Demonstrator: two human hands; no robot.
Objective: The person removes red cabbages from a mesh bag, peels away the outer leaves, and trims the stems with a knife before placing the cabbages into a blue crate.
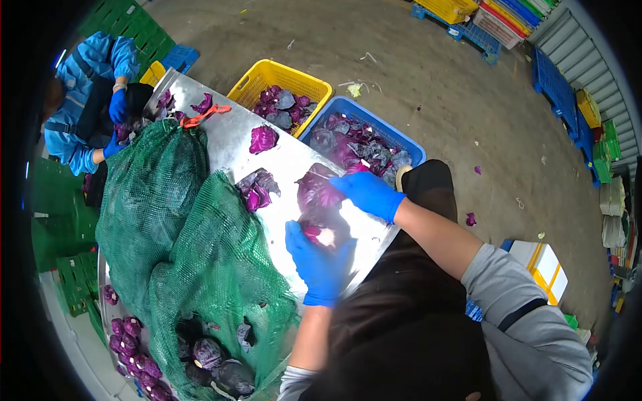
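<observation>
a dark apron lies nearest, below the metal table. over the table, the left hand cups a red cabbage, thumb and fingers spread around it; the right hand reaches a blurred leaf, pinched or not i cannot tell. leaf-stripping seems in hand; the next pull calls for a steady red cabbage. beyond the table, a blue crate holds leaves.

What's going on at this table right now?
Red cabbage is being handled on a metal table. The person's gloved left hand cups a red cabbage, while the right hand is at a blurred purple piece, its grip unclear. Green mesh sacks lie on the table, and a co-worker is at the far end. A yellow crate and a blue crate alongside hold purple leaves.
</observation>
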